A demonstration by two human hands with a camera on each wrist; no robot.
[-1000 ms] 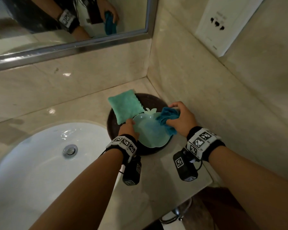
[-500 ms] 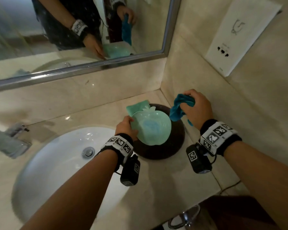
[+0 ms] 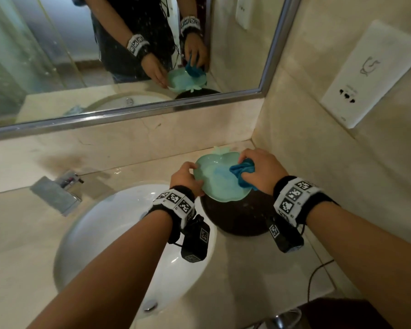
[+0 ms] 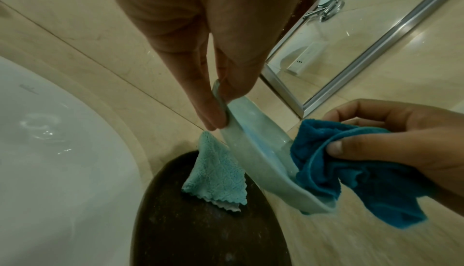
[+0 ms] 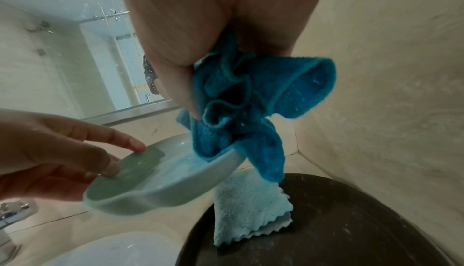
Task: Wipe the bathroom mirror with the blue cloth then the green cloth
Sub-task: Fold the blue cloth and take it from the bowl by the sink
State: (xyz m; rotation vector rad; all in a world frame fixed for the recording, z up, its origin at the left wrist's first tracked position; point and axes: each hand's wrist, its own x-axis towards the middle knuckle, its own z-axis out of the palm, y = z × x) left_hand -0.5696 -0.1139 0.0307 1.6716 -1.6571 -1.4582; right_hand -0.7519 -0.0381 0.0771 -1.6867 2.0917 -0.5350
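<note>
My right hand (image 3: 259, 167) grips the bunched blue cloth (image 3: 243, 172), whose lower folds hang over the right rim of a teal apple-shaped dish (image 3: 214, 184). My left hand (image 3: 188, 173) pinches the dish's left rim (image 4: 263, 161) and holds it tilted above a dark round tray (image 3: 242, 217). The green cloth (image 4: 216, 173) lies folded on that tray under the dish; the dish hides it in the head view. In the right wrist view the blue cloth (image 5: 251, 107) drapes from my fist over the dish (image 5: 163, 181), with the green cloth (image 5: 246, 206) below. The spotted mirror (image 3: 105, 55) hangs above the counter.
A white sink basin (image 3: 128, 233) fills the counter to the left, with a chrome tap (image 3: 57, 193) behind it. The side wall runs close on the right and carries a white socket plate (image 3: 375, 72). A cable (image 3: 316, 279) trails over the counter's front right.
The dish has come up off the tray in my left hand. My right hand lifted the blue cloth away to the right, then brought it back over the dish rim. The head view tipped upward.
</note>
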